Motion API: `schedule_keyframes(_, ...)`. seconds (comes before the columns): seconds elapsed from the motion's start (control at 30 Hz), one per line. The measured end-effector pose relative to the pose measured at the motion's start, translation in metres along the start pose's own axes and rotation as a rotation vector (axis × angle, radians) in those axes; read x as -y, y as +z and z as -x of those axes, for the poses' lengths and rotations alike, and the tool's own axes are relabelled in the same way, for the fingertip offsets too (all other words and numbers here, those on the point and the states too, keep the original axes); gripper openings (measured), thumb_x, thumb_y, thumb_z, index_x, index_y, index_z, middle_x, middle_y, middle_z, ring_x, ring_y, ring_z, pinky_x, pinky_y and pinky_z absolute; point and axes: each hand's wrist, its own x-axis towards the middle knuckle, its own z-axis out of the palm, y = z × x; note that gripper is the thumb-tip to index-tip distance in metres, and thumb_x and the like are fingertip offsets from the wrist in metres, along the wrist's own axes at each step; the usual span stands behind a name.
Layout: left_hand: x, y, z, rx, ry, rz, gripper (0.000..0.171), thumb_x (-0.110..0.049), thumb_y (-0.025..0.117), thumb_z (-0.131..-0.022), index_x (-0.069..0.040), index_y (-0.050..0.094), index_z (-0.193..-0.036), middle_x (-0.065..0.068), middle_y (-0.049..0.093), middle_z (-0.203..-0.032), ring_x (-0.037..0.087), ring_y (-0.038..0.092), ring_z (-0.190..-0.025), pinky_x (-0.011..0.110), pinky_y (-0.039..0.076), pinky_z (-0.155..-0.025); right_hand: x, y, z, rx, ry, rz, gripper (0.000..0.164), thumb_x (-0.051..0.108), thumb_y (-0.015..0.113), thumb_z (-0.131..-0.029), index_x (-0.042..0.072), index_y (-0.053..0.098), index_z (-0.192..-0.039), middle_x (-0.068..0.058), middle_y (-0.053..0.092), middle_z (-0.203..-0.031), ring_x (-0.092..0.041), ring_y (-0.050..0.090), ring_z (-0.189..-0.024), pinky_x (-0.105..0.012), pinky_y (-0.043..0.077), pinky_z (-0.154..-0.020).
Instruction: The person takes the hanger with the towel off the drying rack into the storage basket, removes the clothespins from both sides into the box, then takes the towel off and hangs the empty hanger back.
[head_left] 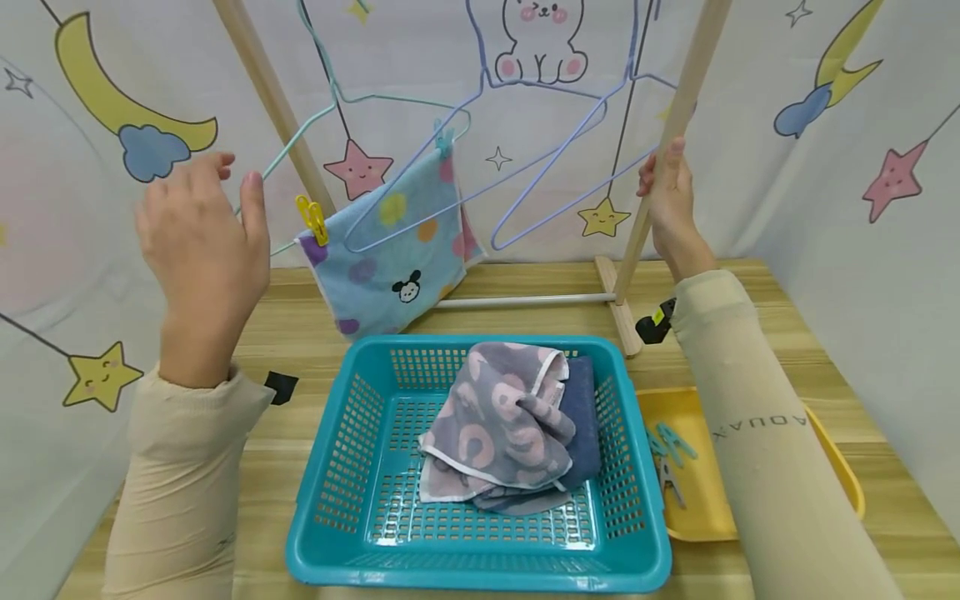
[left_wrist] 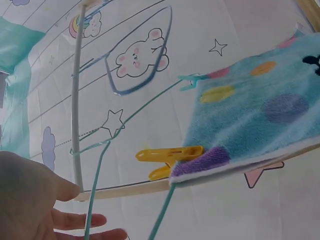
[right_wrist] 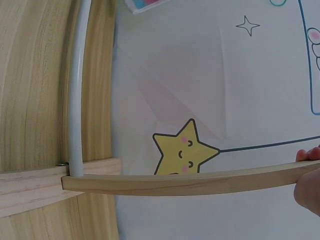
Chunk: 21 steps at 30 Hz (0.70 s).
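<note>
My right hand (head_left: 672, 196) grips the right wooden post (head_left: 678, 108) of a drying rack, thumb and fingers around it; the right wrist view shows only part of that hand (right_wrist: 307, 185). My left hand (head_left: 206, 237) is raised with thumb and fingers apart, beside a green hanger (head_left: 288, 148), and holds nothing visible. A light-blue spotted towel (head_left: 397, 242) hangs from this hanger. At its left corner is a yellow clothespin (head_left: 312, 219), at its right corner a teal clothespin (head_left: 443, 138). Two lavender hangers (head_left: 547, 162) hang to the right with nothing on them.
Below the rack stands a teal basket (head_left: 480, 575) holding a grey-pink patterned towel (head_left: 495, 425) and a dark blue cloth (head_left: 581, 417). To its right, partly under my right forearm, lies a yellow tray (head_left: 701, 517) with several clothespins (head_left: 667, 458). A white bar (head_left: 525, 301) crosses the rack's base.
</note>
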Motion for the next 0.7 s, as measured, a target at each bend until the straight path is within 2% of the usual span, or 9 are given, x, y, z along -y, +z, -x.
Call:
schedule_keyframes(0.07,0.005,0.002,0.001,0.071,-0.019,-0.022,0.055,-0.041,0.032,-0.108,0.0,0.051,-0.139,0.025,0.062,-0.113,0.043,0.051,-0.095,0.05,0.039,-0.079,-0.001,0.0,0.0,-0.001,-0.001,-0.007,0.045,0.045,0.018,-0.107,0.012,0.045,-0.091,-0.003,0.04,-0.081,-0.013,0.039,-0.073,-0.022,0.038,-0.076)
schedule_keyframes(0.17,0.011,0.006,0.004,0.123,-0.014,-0.017,0.057,-0.041,0.029,-0.108,0.003,0.057,-0.13,0.025,0.065,-0.098,0.038,0.048,-0.072,0.044,0.034,-0.058,-0.002,0.0,0.0,-0.004,-0.003,-0.009,0.045,0.044,0.018,-0.108,0.012,0.045,-0.091,-0.003,0.04,-0.081,-0.013,0.039,-0.073,-0.022,0.038,-0.075)
schedule_keyframes(0.23,0.014,0.009,0.005,0.147,-0.016,0.015,0.056,-0.04,0.029,-0.109,0.004,0.06,-0.125,0.023,0.067,-0.096,0.034,0.047,-0.067,0.041,0.033,-0.053,-0.002,0.0,0.0,-0.006,-0.002,-0.01,0.045,0.044,0.018,-0.108,0.012,0.045,-0.091,-0.003,0.04,-0.081,-0.013,0.04,-0.073,-0.023,0.038,-0.076)
schedule_keyframes(0.3,0.016,0.011,0.007,0.152,-0.013,0.05,0.055,-0.039,0.03,-0.109,0.003,0.063,-0.118,0.021,0.07,-0.098,0.032,0.051,-0.07,0.04,0.034,-0.055,-0.003,-0.001,0.0,-0.005,-0.001,-0.009,0.045,0.044,0.018,-0.108,0.012,0.045,-0.091,-0.003,0.04,-0.082,-0.013,0.04,-0.073,-0.023,0.038,-0.076)
schedule_keyframes(0.43,0.017,0.014,0.008,0.121,-0.032,0.115,0.055,-0.042,0.033,-0.108,0.001,0.067,-0.112,0.02,0.068,-0.091,0.027,0.05,-0.073,0.037,0.033,-0.058,-0.003,0.0,0.0,-0.005,0.004,-0.006,0.045,0.045,0.018,-0.107,0.012,0.045,-0.092,-0.003,0.04,-0.082,-0.014,0.04,-0.074,-0.022,0.037,-0.076)
schedule_keyframes(0.63,0.018,0.018,0.009,-0.006,-0.114,0.224,0.05,-0.045,0.044,-0.105,-0.005,0.073,-0.112,0.012,0.059,-0.084,0.02,0.04,-0.069,0.03,0.028,-0.06,-0.001,0.0,0.0,-0.01,0.005,-0.007,0.045,0.046,0.018,-0.107,0.012,0.045,-0.091,-0.003,0.04,-0.082,-0.014,0.04,-0.073,-0.022,0.037,-0.076)
schedule_keyframes(0.7,0.018,0.019,0.009,-0.058,-0.119,0.251,0.048,-0.045,0.047,-0.104,-0.005,0.074,-0.11,0.008,0.058,-0.083,0.017,0.039,-0.068,0.028,0.026,-0.062,-0.001,0.001,0.0,-0.011,0.004,-0.009,0.045,0.045,0.018,-0.107,0.012,0.045,-0.091,-0.003,0.04,-0.082,-0.014,0.04,-0.073,-0.022,0.037,-0.076)
